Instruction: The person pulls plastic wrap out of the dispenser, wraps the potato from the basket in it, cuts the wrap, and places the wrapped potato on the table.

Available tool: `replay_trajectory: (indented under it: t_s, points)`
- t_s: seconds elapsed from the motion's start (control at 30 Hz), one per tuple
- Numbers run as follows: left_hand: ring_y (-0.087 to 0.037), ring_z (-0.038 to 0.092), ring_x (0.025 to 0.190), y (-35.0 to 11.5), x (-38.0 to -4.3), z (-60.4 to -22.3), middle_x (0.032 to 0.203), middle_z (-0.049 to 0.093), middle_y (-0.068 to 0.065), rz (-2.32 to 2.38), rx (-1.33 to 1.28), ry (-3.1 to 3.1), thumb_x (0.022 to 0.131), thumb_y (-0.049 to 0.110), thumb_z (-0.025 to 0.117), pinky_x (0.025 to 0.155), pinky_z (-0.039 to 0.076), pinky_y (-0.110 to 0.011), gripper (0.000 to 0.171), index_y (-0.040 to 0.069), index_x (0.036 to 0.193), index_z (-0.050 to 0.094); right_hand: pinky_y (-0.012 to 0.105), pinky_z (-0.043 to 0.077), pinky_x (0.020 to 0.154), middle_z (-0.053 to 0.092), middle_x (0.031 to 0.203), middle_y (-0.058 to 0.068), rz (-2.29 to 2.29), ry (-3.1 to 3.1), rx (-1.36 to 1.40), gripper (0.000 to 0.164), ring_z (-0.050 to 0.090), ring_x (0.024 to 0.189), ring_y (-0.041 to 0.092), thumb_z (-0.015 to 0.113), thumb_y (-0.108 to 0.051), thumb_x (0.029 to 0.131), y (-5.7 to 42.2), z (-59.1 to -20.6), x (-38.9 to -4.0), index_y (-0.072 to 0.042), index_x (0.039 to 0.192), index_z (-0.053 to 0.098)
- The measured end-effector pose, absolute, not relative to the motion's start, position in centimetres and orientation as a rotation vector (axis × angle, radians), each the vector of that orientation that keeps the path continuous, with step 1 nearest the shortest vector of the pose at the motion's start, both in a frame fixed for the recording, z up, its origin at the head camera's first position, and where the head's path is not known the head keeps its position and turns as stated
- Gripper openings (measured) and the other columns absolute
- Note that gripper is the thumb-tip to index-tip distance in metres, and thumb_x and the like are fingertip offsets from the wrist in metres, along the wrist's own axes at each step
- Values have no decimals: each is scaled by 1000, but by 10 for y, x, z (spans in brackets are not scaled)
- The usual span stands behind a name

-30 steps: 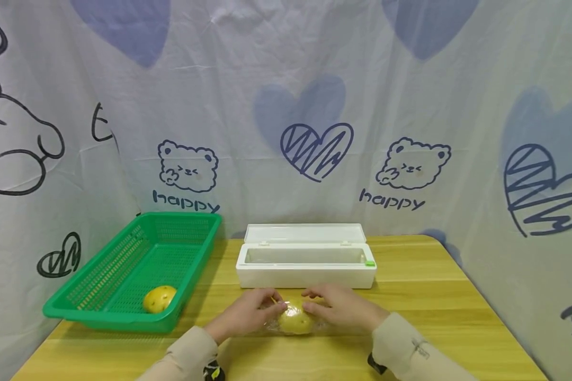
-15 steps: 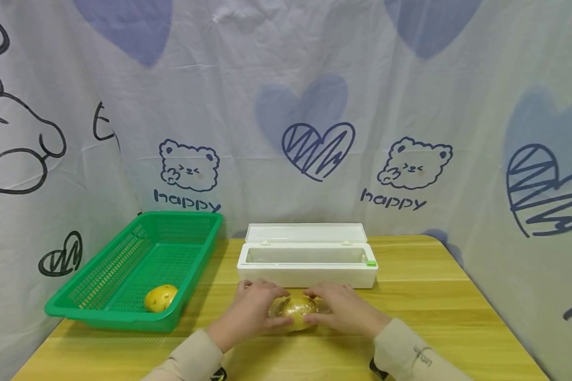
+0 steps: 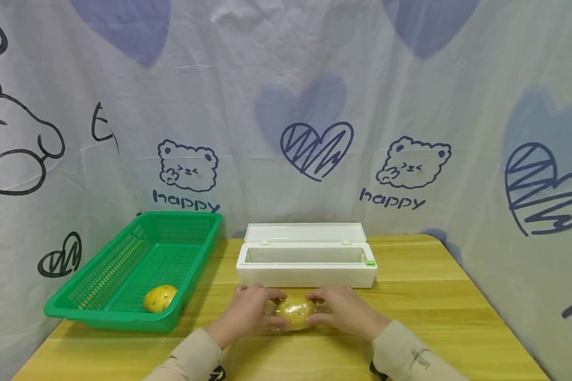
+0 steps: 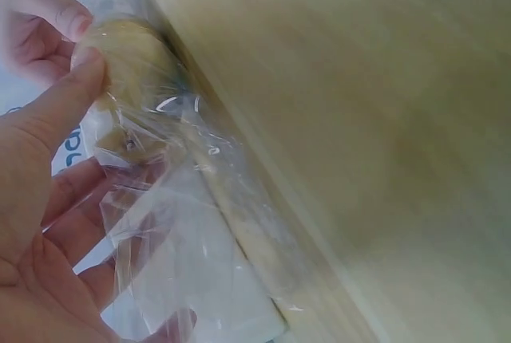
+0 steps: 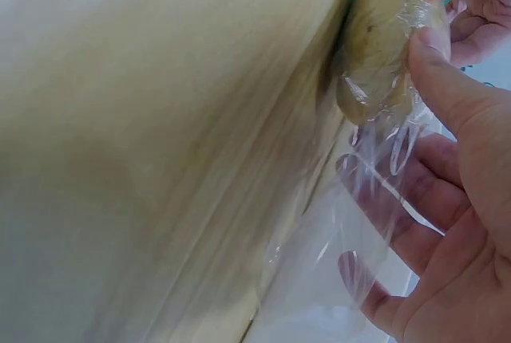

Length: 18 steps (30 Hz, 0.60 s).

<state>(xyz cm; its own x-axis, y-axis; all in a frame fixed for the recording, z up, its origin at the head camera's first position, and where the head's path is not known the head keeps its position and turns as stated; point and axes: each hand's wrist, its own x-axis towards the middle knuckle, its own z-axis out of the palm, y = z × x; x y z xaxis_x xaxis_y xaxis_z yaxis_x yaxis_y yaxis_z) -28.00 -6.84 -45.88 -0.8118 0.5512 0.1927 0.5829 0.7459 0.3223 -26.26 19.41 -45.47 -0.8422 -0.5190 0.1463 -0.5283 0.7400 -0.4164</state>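
A yellow potato [image 3: 295,312] wrapped in clear cling film [image 4: 211,151] is between both hands, just in front of a white box. My left hand [image 3: 249,316] grips its left end, with the thumb on the near side and fingers behind. At the right end, my right hand [image 3: 345,312] holds it the same way. Loose film trails off both ends of the potato; in the right wrist view the film [image 5: 319,255] hangs over the lower fingers. Whether the potato touches the table is hard to tell.
Behind the hands stands the long white box [image 3: 307,276], its lid [image 3: 305,233] tipped back and a green tab [image 3: 370,263] at its right end. A green basket [image 3: 181,312] at the left holds another potato [image 3: 160,299]. A printed curtain [image 3: 248,106] backs the wooden table [image 3: 434,307].
Both hands have moved from the loose film at the potato's top to a grip around its two ends. The potato has shifted slightly away from me, and the film lies closer around it.
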Motion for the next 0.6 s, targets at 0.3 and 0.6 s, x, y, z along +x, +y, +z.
replay_trajectory:
  t_s: [0.3,0.6]
  points:
    - [-20,69,102,-72,-282,-460,110,83,5,-622,-974,-2847,76,51,93,96,45,-56,61,18,125,77,47,60,99,80,122,6,780,-2913,850,56,75,109,24,83,-47,90,194,-458,-263,-8,129,75]
    - [-24,66,116,-70,-289,-454,124,79,2,-591,-1087,-2914,85,44,90,100,43,-53,57,18,133,73,40,62,94,81,112,0,833,-2962,825,58,75,102,17,82,-59,88,195,-455,-262,-11,121,77]
